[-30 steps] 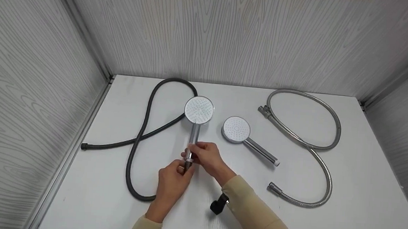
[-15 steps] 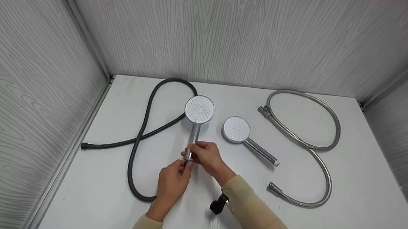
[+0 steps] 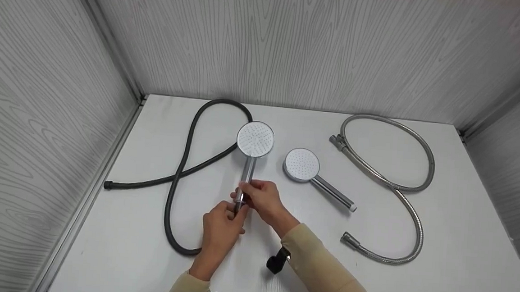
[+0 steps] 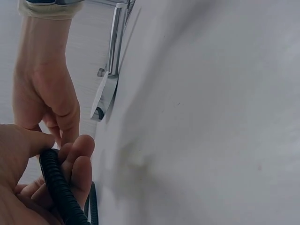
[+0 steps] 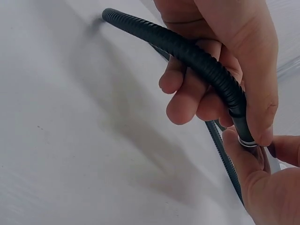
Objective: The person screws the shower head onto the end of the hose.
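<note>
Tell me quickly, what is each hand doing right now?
Left hand: closed, holding the black hose near its end.
Right hand: closed, holding the shower head by its handle.

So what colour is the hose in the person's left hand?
The ribbed shower hose is black; it shows best in the right wrist view.

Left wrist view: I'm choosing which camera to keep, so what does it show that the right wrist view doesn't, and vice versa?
Only the left wrist view: the loose chrome shower head lying on the white tabletop.
Only the right wrist view: a silver ring at the tip of the black ribbed hose.
Both: that hose, the left hand holding it, the right hand and the tabletop.
</note>
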The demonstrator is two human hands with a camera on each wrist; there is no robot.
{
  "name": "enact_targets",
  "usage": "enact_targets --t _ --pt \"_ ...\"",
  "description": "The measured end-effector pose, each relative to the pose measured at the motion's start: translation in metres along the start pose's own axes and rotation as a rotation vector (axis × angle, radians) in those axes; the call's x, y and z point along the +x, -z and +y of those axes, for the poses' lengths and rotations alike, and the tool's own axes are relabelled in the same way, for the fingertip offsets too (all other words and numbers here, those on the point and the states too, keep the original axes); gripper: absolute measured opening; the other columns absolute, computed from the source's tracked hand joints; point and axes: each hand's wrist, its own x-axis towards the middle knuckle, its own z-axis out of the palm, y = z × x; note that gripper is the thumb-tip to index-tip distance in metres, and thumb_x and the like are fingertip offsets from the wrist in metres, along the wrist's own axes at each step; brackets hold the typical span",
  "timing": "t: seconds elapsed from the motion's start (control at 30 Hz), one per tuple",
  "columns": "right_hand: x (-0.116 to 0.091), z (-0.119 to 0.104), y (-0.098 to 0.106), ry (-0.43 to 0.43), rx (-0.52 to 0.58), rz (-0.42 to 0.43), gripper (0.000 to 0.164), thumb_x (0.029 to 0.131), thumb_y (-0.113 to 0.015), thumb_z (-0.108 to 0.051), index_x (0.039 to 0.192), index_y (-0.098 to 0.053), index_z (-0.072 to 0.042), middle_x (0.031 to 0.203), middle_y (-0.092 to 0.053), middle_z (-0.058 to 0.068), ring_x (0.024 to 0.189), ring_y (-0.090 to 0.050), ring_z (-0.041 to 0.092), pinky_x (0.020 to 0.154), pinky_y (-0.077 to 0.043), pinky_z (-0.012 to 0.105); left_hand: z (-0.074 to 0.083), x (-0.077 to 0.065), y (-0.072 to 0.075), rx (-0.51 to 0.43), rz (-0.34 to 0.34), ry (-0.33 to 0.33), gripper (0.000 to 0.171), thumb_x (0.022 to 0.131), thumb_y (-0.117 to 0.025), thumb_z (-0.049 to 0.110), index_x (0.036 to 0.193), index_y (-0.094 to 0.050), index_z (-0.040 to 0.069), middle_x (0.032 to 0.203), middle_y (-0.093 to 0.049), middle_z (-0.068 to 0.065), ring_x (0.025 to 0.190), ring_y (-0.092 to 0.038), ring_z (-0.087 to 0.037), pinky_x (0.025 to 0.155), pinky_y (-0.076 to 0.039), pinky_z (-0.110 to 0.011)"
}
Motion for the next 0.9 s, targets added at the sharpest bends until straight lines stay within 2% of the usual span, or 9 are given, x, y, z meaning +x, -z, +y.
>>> enact_targets --t 0.17,0.33,0.43,0.57,0.73,0.9 --pt "0.0003 -0.0012 -0.0008 0.011 -0.006 0.010 0.037 0.104 -0.064 -0.013 0.128 -0.063 0.016 0.099 -0.079 0.016 0.092 -0.079 0.017 0.081 -0.063 0.028 0.0004 -0.0012 -0.0017 0.025 0.013 -0.038 0.022 0.102 -0.071 0.023 0.090 -0.068 0.005 0.062 -0.070 0.002 0.050 -0.066 -0.007 0.049 -0.050 -0.023" --pt "0.0002 -0.0015 0.0004 -0.001 0.010 0.019 0.038 0.104 -0.064 -0.012 0.130 -0.062 0.016 0.096 -0.077 0.012 0.092 -0.079 0.017 0.081 -0.063 0.028 -0.0008 -0.0018 -0.0013 0.104 0.003 -0.064 0.030 0.107 -0.063 0.030 0.089 -0.070 0.007 0.059 -0.064 0.005 0.050 -0.056 -0.004 0.049 -0.041 -0.023" --pt "-0.0002 -0.0021 0.0010 -0.009 0.019 0.024 0.038 0.104 -0.064 -0.012 0.131 -0.062 0.015 0.096 -0.076 0.010 0.093 -0.079 0.018 0.081 -0.064 0.029 -0.0018 -0.0009 -0.0012 0.103 -0.010 -0.075 0.031 0.108 -0.061 0.030 0.091 -0.071 0.006 0.057 -0.062 0.004 0.048 -0.054 -0.004 0.048 -0.038 -0.023" --pt "-0.0007 -0.0019 0.0012 -0.006 0.012 0.026 0.037 0.104 -0.064 -0.013 0.129 -0.063 0.015 0.096 -0.077 0.011 0.093 -0.079 0.017 0.080 -0.063 0.027 -0.0017 0.0000 -0.0009 0.067 -0.021 -0.054 0.026 0.105 -0.066 0.028 0.095 -0.071 0.004 0.058 -0.064 0.004 0.048 -0.058 -0.005 0.047 -0.041 -0.022" --pt "-0.0006 -0.0004 0.0007 0.010 0.013 0.024 0.036 0.104 -0.065 -0.014 0.126 -0.065 0.015 0.095 -0.078 0.012 0.091 -0.079 0.016 0.078 -0.062 0.025 -0.0002 -0.0006 -0.0015 0.053 0.012 -0.008 0.025 0.098 -0.076 0.027 0.101 -0.065 0.005 0.060 -0.068 0.004 0.051 -0.061 -0.007 0.050 -0.045 -0.023" --pt "-0.0007 0.0000 0.0006 0.014 0.012 0.022 0.035 0.104 -0.064 -0.013 0.126 -0.065 0.015 0.094 -0.078 0.011 0.090 -0.078 0.016 0.078 -0.062 0.025 -0.0006 0.0001 -0.0013 0.063 0.054 -0.046 0.020 0.096 -0.077 0.022 0.092 -0.065 0.007 0.062 -0.070 0.003 0.056 -0.063 -0.005 0.054 -0.047 -0.022"
